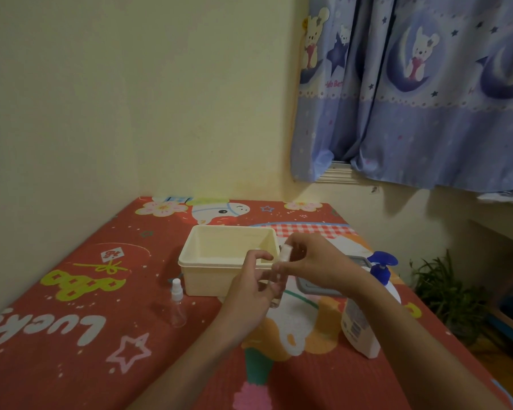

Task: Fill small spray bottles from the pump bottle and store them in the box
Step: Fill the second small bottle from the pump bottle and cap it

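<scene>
— Closest to us are the two forearms, coming up over the red printed mat point(71, 335). What's each hand doing?

— The left hand point(253, 287) is curled round the clear body of a small spray bottle point(278, 287), which stands roughly upright, long axis vertical. The right hand point(311, 263) pinches its white spray cap point(286, 251) from above with thumb and fingertips. Both are clamped on the same bottle, just in front of the cream box point(207, 281).

— So the cap sits straight above the gripping hand?

— Yes; I'd judge any twist turns on that vertical axis. Whether it's going on or coming off, I can't tell.

— And the rest?

— A second spray bottle point(177, 303) stands capped on the mat left of the box, nearer the left hand. The pump bottle point(363, 321), blue pump head, stands under the right forearm. A grey-rimmed lid point(311, 287) lies behind the hands.

— Any writing?

— "Lucky", upside down on the mat. The pump bottle's label is too blurred to read.
</scene>
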`<state>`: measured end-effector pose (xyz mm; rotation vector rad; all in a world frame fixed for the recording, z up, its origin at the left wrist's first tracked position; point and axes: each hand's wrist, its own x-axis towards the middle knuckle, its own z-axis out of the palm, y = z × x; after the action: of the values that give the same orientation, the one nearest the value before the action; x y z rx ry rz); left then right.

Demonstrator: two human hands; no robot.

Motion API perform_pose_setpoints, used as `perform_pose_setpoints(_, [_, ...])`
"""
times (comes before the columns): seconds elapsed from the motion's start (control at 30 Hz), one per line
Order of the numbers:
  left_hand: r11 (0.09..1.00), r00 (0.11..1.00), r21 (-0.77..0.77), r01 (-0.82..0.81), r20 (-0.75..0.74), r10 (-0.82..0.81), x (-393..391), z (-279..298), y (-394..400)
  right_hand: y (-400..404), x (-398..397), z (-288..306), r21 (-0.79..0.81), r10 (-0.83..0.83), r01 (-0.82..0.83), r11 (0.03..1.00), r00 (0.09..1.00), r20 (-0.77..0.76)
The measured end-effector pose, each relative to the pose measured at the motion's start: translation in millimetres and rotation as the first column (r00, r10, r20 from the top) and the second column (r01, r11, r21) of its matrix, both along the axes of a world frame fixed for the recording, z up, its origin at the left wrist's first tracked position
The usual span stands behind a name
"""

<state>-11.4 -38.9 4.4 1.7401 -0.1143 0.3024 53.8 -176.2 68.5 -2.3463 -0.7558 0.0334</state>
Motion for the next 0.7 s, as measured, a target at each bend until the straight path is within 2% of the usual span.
perform_pose_setpoints(0.17, [1.0, 0.999, 0.026, 0.009, 0.033, -0.01, -1, -1, -2, 9, 1, -5, -0.081, -0.1, 0.101, 0.992, 0.995, 0.018])
perform_pose_setpoints(0.33, [1.0, 1.0, -0.007, -0.005, 0.01, 0.005, 4, -1, 2, 3, -5, 1, 0.167, 0.009, 0.017, 0.986, 0.988, -0.152])
perform_pose_setpoints(0.43, [0.999, 1.0, -0.027, -0.017, -0.019, 0.017, 6, -3, 5, -5, -4, 5, 0.213, 0.102, -0.061, 0.975, 0.977, -0.19])
perform_pose_setpoints(0.5, [0.999, 0.999, -0.036, -0.025, -0.037, 0.024, 6, -4, 4, -5, -2, 3, 0.203, 0.108, -0.074, 0.976, 0.981, -0.162])
perform_pose_setpoints(0.7, [0.999, 0.998, 0.003, -0.048, -0.027, 0.048, 2, -6, 2, 2, 1, -8, 0.107, -0.028, 0.038, 0.994, 0.995, -0.094])
